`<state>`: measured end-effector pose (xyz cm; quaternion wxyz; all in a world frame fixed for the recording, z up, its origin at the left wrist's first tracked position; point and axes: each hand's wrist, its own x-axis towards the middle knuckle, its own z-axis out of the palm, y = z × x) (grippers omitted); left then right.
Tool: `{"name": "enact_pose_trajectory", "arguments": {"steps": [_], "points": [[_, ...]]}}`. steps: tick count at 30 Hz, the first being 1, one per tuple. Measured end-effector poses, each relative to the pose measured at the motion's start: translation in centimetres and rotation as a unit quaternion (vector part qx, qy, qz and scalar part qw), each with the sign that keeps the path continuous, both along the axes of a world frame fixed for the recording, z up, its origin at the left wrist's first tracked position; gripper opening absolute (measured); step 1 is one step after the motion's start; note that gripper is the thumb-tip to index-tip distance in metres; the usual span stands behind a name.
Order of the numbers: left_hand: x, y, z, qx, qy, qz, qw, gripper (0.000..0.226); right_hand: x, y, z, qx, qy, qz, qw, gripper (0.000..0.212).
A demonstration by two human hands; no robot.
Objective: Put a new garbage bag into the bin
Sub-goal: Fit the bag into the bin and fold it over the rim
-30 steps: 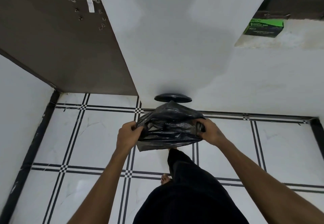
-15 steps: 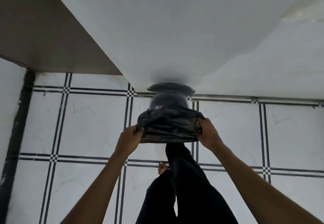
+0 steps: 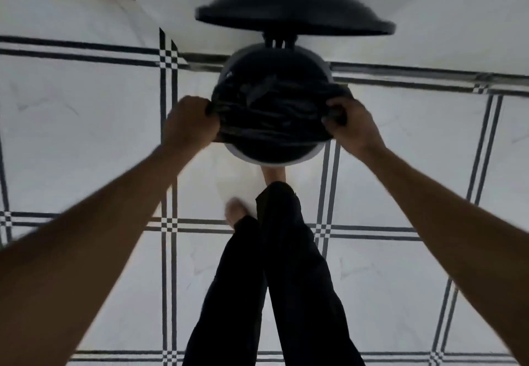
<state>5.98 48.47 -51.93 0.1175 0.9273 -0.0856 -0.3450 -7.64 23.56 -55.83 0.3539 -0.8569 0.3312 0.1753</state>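
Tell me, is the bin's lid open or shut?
Open. The lid stands tipped up behind the bin, whose round mouth shows, with the garbage bag over it.

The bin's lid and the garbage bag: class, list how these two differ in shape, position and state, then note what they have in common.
1. The lid is a smooth, rigid disc; the garbage bag is crumpled and creased.
2. The lid stands raised behind the bin; the bag is stretched across the bin's mouth.
3. No hand touches the lid; the left hand and right hand grip the bag's opposite edges.

Both are black.
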Motion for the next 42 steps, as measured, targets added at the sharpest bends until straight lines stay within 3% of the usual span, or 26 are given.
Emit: {"name": "enact_pose_trajectory", "arguments": {"steps": [2,4,9,11,13,19,24,31,35,42], "points": [[1.2,-0.1,-3.1,0.033,-0.029,-0.013,0.999,0.034,1.1,-0.5,-2.5,-0.015,-0.02,-0.013,1.0,0.024],[2.4,-0.4,-5.4,0.037,-0.071,0.002,0.997,0.028,2.2,-1.4,-4.6,-0.04,-0.05,-0.022,0.998,0.028],[4.2,-1.2,-7.9,-0.077,-0.137,0.066,0.985,0.035,3.7,-2.9,-6.4,-0.054,-0.064,0.013,0.996,0.026],[4.8,-1.6,-8.4,-0.083,-0.172,0.041,0.981,0.021,4.1,-3.5,-6.3,-0.072,-0.102,0.028,0.992,0.026],[5.5,-2.2,-8.7,-0.069,-0.193,0.009,0.979,0.024,4.3,-4.0,-6.1,-0.097,-0.134,0.036,0.986,0.026],[4.7,-3.1,-8.9,-0.132,-0.114,-0.066,0.982,0.031,4.1,-3.9,-5.7,-0.121,-0.136,0.162,0.97,0.033],[1.4,-2.9,-9.7,-0.115,-0.033,-0.193,0.974,0.021,2.6,-2.2,-7.1,-0.122,-0.046,0.224,0.966,0.029],[3.4,-2.7,-11.2,-0.145,-0.144,-0.045,0.978,0.022,4.3,-3.4,-7.7,-0.164,-0.115,0.076,0.977,0.04],[4.8,-2.6,-11.6,-0.151,-0.212,-0.005,0.966,0.024,5.6,-4.2,-7.9,-0.184,-0.171,0.07,0.965,0.045],[8.2,-5.0,-12.4,-0.14,-0.18,0.159,0.961,0.019,7.4,-5.2,-10.7,-0.193,-0.133,0.076,0.969,0.051]]}}
